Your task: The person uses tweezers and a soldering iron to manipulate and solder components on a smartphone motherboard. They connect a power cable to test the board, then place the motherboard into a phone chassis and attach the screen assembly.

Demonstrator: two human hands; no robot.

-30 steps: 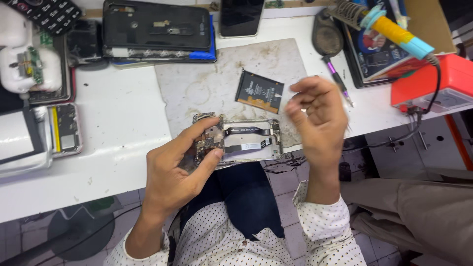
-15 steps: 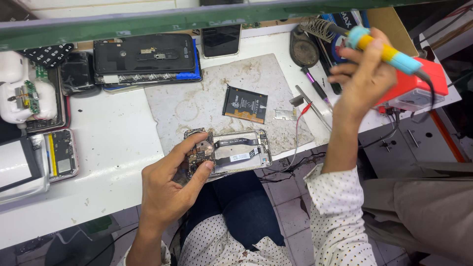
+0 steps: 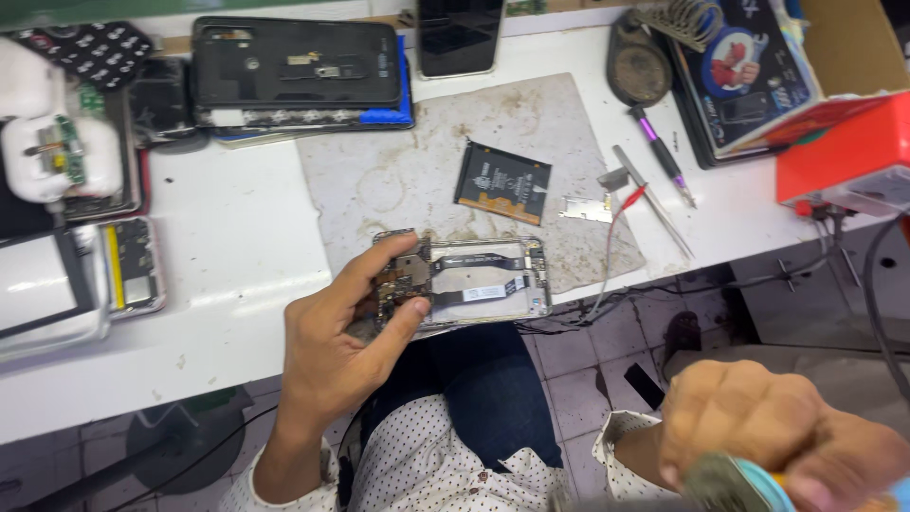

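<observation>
Right hand (image 3: 758, 427) has dropped from the upper bench to the lower frame edge, fist closed round a soldering iron handle (image 3: 749, 485). Left hand (image 3: 346, 337) grips the opened phone (image 3: 464, 280) at its left end, thumb on the board, at the stained mat's (image 3: 398, 161) front edge. Loose battery (image 3: 502, 182) lies on the mat just behind. Red box (image 3: 844, 152) at far right; contents hidden.

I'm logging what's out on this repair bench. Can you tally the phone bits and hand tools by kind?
Opened phone, held by the left hand: 1
Loose battery: 1
Black back covers: 1
Intact dark phones: 1
Purple-handled screwdrivers: 1
Tweezers: 1
Total: 6
</observation>
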